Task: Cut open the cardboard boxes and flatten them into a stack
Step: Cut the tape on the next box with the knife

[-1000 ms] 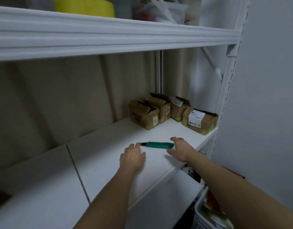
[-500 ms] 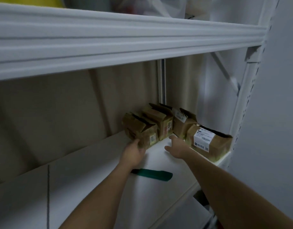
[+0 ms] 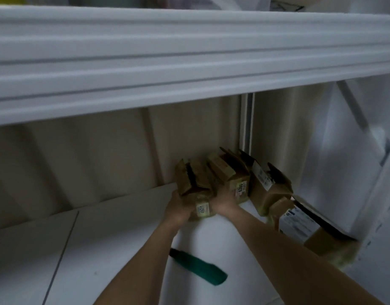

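You had left hand (image 3: 177, 209) and right hand (image 3: 222, 202) clasping leftmost box (image 3: 195, 190) from both sides, at shelf (image 3: 114, 243) back beside three others. Flaps loose: best lifted level, drawn clear toward green cutter (image 3: 198, 266) lying near front edge.
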